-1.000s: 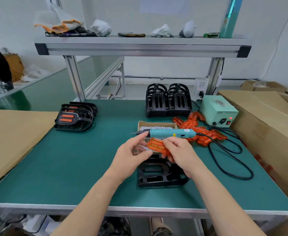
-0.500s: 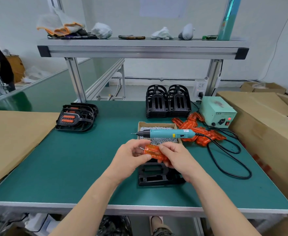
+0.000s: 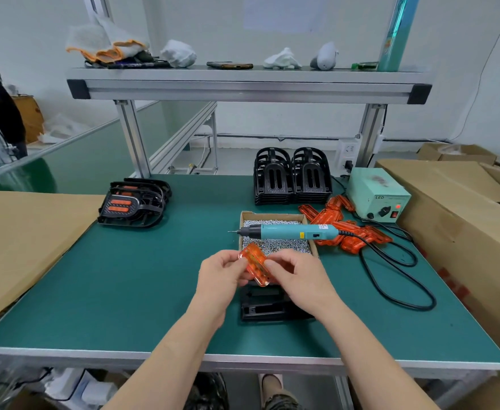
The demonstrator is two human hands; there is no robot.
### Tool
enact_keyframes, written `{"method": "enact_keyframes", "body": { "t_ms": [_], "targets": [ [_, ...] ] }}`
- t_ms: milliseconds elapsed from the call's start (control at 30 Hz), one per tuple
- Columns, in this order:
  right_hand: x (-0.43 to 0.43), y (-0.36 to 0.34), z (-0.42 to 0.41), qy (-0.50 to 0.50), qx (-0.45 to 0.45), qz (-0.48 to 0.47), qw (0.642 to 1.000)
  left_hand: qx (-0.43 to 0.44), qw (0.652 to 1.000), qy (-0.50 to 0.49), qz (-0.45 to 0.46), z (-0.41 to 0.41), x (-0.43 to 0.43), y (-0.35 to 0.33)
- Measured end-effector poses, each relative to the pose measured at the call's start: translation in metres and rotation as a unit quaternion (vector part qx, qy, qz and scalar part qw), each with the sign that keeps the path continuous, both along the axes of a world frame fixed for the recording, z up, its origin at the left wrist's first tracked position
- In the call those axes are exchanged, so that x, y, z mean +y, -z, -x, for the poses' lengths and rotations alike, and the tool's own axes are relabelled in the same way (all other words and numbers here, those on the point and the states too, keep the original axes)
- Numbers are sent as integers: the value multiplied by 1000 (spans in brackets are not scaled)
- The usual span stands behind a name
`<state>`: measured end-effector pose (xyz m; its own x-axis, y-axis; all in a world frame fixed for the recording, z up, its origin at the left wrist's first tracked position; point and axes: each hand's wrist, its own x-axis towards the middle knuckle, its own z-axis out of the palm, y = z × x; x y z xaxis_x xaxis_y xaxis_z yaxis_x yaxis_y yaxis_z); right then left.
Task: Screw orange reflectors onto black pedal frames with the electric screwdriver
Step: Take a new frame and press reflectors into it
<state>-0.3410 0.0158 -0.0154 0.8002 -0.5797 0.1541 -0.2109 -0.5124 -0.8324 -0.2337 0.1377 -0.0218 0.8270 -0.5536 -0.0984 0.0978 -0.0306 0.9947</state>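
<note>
Now, both hands are up over the middle of the green counter [image 3: 118,279], and between them sits a single orange reflector [image 3: 254,261], tilted, its far end angled up and to the left. The left hand [image 3: 220,275] pinches that upper-left end, fingers [image 3: 232,257] curled round its edge. The right hand [image 3: 300,281] grips the lower right side, its fingers [image 3: 276,263] bent over the top face. Directly below, flat on the counter, lies a black pedal frame [image 3: 268,307], partly hidden by the wrists; whether the reflector's lower end touches it, I cannot tell. Just behind the hands, the teal electric screwdriver [image 3: 290,231] rests untouched across a shallow cardboard box [image 3: 244,216] of silver screws [image 3: 284,247], bit pointing left past the rim, black cable [image 3: 399,294] looping off to the right. Beside the box is a heap of loose orange reflectors [image 3: 361,236], and behind that the pale green power unit [image 3: 373,193], red light on. Two stacks of bare black frames [image 3: 293,180] stand at the back; off to the left sit finished pedals [image 3: 133,204] showing orange inserts.
</note>
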Motion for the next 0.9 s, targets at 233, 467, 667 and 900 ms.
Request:
{"method": "enact_keyframes", "body": {
  "t_ms": [233,467,667,900],
  "targets": [
    [3,-23,-4,-113,-74,164,977,-386,895,72,-212,-14,-1,-23],
    [-11,-35,-7,-83,20,165,983,-375,905,112,-168,-17,-1,-24],
    [-14,-10,-3,65,43,99,992,-306,939,51,-151,-18,12,8],
    [-7,9,-1,95,149,158,972,-290,946,41,-138,-16,23,34]
  ]
}}
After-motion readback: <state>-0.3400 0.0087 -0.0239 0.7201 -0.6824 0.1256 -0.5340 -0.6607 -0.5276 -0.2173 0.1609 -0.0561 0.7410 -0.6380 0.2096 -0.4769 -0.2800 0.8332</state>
